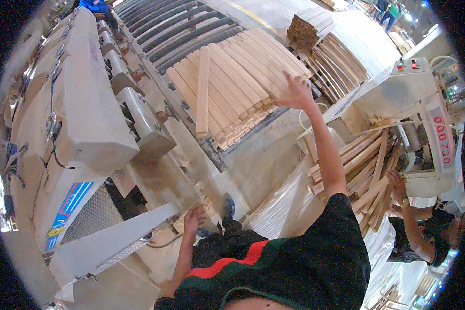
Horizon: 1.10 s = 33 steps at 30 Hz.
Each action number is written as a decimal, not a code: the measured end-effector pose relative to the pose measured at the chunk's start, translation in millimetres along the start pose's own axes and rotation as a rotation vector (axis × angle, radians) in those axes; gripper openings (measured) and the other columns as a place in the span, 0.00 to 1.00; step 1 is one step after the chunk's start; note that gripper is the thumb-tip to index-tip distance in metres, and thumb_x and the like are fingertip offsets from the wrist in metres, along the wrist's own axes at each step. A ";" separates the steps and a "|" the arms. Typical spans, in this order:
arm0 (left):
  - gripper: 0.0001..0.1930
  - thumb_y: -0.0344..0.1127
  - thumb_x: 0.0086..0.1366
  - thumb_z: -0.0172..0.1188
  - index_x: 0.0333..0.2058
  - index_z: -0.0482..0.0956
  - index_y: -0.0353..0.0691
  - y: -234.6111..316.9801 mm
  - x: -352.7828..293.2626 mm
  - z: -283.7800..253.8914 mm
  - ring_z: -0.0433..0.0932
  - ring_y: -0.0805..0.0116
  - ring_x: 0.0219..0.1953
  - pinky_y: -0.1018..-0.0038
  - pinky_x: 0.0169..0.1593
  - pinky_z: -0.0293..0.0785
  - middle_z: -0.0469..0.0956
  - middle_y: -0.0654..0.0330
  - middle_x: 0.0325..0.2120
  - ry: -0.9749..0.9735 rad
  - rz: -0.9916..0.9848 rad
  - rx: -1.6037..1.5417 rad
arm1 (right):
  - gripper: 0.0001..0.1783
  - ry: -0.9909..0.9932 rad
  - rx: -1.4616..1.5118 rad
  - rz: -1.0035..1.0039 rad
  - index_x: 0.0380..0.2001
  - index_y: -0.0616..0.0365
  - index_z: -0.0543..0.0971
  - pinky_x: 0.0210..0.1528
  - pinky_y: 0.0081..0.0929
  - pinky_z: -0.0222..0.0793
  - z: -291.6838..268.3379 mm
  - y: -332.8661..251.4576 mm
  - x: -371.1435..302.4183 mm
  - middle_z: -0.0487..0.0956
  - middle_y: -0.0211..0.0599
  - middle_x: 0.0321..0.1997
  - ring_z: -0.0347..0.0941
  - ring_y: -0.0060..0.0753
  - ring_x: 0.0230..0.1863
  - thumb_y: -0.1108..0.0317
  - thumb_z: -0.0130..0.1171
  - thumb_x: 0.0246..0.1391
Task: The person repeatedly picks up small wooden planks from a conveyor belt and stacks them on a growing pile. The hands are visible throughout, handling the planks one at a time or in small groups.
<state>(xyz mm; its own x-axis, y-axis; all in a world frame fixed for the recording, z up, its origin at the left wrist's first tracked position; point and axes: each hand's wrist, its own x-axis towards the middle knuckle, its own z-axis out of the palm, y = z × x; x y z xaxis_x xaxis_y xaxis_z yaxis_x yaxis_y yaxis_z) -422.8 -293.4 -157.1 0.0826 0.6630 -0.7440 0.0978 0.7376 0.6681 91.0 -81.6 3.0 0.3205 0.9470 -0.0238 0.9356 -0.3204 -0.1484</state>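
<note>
Plank stack is up at 12 o'clock, one loose plank slanting across it at 11. Right hand at 1 — fingers spread wide by the edge, can't tell if touching. Left hand, 7 o'clock — loosely open.

Right arm stretches forward, fingers spread; left arm hangs low.

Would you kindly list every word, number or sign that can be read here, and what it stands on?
Red digits on the pale machine cabinet at right: legible, but I won't copy them out.
Striped sticker on the large machine at left: too small and blurred to read.
Stacked wooden strips: no lettering visible.
</note>
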 end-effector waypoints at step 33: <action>0.50 0.65 0.50 0.56 0.64 0.44 0.45 -56.9 -196.2 -51.4 0.55 0.57 0.63 0.59 0.63 0.55 0.52 0.55 0.63 -0.838 0.503 -0.524 | 0.62 -0.498 0.892 -0.448 0.63 0.47 0.61 0.65 0.46 0.44 -22.3 -207.7 -562.7 0.53 0.59 0.64 0.47 0.59 0.66 0.45 0.76 0.17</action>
<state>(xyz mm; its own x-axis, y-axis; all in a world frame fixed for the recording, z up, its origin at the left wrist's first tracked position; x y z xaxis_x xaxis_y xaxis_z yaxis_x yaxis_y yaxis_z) -495.5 -458.8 -48.9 0.6592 0.7516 -0.0222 -0.5508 0.5028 0.6662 -280.4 -548.4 69.3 -0.3015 0.9409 -0.1544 0.4464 -0.0038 -0.8948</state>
